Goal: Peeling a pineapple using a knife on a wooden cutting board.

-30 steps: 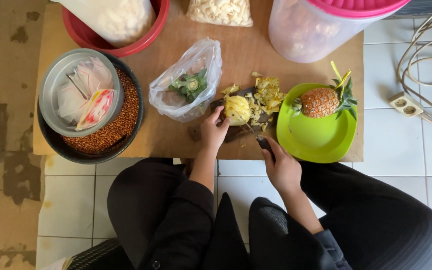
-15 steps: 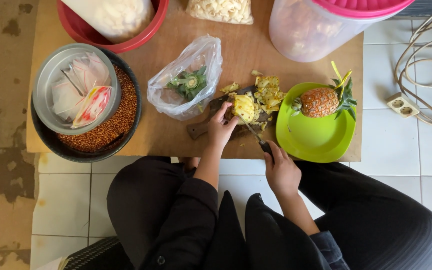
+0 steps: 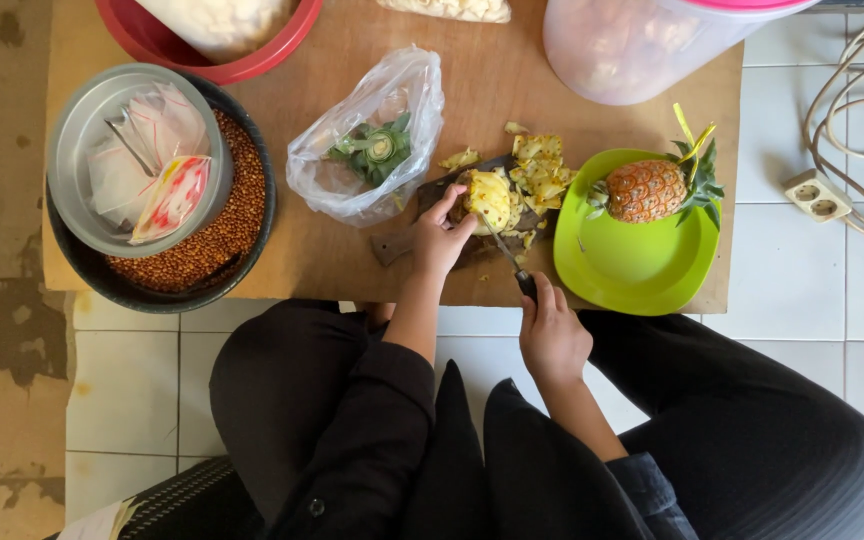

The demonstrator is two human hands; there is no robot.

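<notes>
Yellow peeled pineapple is sitting on our dark cutting board, on the brown table. Our left hand is curling its fingers around the fruit. Our right hand is gripping a knife tight, its blade touching the fruit. Beside us, a small whole pineapple is lying on a green plate.

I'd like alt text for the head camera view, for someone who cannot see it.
Seen from above, a seated person's left hand steadies a peeled pineapple on a dark cutting board while the right hand holds a knife against it. A small whole pineapple lies on a green plate beside them.
</notes>
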